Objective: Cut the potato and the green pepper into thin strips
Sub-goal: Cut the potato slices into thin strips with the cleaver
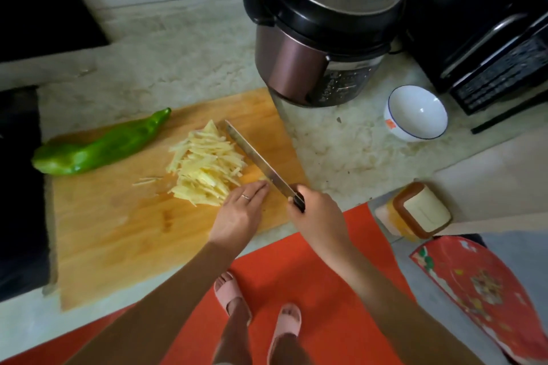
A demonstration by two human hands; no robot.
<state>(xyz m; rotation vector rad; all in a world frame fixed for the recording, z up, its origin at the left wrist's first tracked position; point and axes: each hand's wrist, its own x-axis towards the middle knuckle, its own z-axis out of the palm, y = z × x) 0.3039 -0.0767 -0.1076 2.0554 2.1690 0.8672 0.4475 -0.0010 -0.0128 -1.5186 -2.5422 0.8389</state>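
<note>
Pale yellow potato strips (204, 163) lie heaped on the wooden cutting board (118, 231), probably damp, easily scattered. Left hand (241, 210) rests open-fingered against them; right hand (314, 210) grips a steel knife (255, 157). Long glossy green pepper (100, 145), whole at the board's left edge, looks hollow, roll-prone: pin its middle.

No legible txt; cooker panel (341, 86) blurred.

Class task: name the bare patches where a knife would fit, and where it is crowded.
Free: the near left part of the cutting board, between green pepper and front edge; the countertop behind the board, left of the pressure cooker. Crowded: the board's right end, with potato strips, left hand, knife and right hand.
</note>
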